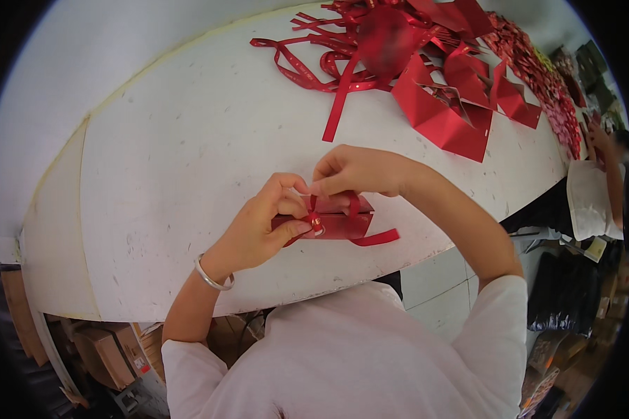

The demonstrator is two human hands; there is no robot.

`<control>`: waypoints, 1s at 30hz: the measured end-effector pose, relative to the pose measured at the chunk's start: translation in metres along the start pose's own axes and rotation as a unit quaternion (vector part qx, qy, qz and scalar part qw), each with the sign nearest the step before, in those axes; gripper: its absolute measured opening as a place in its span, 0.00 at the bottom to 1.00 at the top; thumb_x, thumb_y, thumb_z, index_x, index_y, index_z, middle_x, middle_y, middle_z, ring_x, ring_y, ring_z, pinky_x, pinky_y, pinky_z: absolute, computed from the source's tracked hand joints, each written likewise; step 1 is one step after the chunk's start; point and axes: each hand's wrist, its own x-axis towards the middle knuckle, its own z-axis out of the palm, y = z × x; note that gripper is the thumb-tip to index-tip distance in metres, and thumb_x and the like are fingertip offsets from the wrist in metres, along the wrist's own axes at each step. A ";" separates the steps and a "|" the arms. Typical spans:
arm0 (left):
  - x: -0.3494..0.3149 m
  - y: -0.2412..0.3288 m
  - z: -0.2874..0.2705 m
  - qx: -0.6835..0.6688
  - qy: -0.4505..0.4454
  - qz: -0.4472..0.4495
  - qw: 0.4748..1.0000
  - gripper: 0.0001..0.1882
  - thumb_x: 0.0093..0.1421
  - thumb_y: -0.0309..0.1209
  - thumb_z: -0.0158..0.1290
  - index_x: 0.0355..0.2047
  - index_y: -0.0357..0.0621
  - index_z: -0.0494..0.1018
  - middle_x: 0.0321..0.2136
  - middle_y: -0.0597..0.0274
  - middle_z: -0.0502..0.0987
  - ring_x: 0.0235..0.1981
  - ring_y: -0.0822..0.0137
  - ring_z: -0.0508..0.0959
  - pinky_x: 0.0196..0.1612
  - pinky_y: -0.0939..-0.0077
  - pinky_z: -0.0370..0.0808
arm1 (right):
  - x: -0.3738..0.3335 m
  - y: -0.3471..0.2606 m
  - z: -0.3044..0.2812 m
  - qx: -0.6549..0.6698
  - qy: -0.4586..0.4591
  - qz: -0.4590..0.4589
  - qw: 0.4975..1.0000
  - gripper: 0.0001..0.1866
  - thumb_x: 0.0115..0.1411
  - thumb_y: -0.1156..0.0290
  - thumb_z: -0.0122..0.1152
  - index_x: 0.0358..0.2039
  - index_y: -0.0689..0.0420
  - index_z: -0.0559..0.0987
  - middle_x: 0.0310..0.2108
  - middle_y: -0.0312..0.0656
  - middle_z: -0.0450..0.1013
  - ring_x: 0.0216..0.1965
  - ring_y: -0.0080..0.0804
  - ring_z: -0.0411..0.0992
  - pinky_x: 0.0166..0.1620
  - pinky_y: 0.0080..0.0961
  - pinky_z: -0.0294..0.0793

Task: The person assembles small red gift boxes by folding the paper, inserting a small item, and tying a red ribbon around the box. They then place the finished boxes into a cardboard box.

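Note:
A small red box (349, 225) lies on the white table in front of me, a red ribbon (381, 238) around it with one loose end trailing off its right side. With a silver bangle on its wrist, my left hand (264, 216) pinches a looped part of the ribbon at the box's top, thumb and fingers closed. Above the box, my right hand (353, 172) is closed too, its thumb and forefinger gripping another part of the ribbon near the left fingertips. The fingers hide part of the ribbon's crossing and the box's left end.
A tangle of red ribbons (297, 70) lies at the far side of the white table (175, 160). Several folded red boxes (447, 129) sit right of it, beside a heap of small red pieces (531, 77). Another person (594, 195) is at the right edge. Cardboard boxes (105, 353) stand below left.

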 end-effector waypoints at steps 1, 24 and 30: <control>-0.001 0.003 0.001 0.005 0.010 -0.017 1.000 0.19 0.56 0.18 0.51 0.45 0.39 0.57 0.26 0.63 0.77 0.34 0.73 0.72 0.42 0.79 0.68 | 0.004 -0.009 0.001 0.001 -0.002 0.021 1.000 0.13 0.54 0.63 0.59 0.22 0.59 0.75 0.15 0.33 0.65 0.15 0.20 0.61 0.18 0.19 0.59; 0.012 0.000 -0.016 -0.210 -0.039 -0.143 0.966 0.12 0.54 0.21 0.50 0.40 0.35 0.73 0.31 0.63 0.77 0.31 0.75 0.74 0.38 0.79 0.72 | -0.025 0.030 0.070 -0.339 0.242 -0.388 0.822 0.07 0.50 0.78 0.59 0.31 0.62 0.75 0.36 0.42 0.68 0.33 0.35 0.71 0.31 0.27 0.72; 0.011 -0.011 -0.010 -0.113 -0.001 -0.083 0.990 0.12 0.52 0.23 0.57 0.38 0.37 0.72 0.29 0.65 0.77 0.34 0.76 0.73 0.43 0.78 0.70 | -0.026 0.025 0.049 -0.085 0.292 -0.383 0.872 0.13 0.47 0.77 0.62 0.35 0.61 0.73 0.35 0.43 0.70 0.33 0.36 0.71 0.32 0.28 0.71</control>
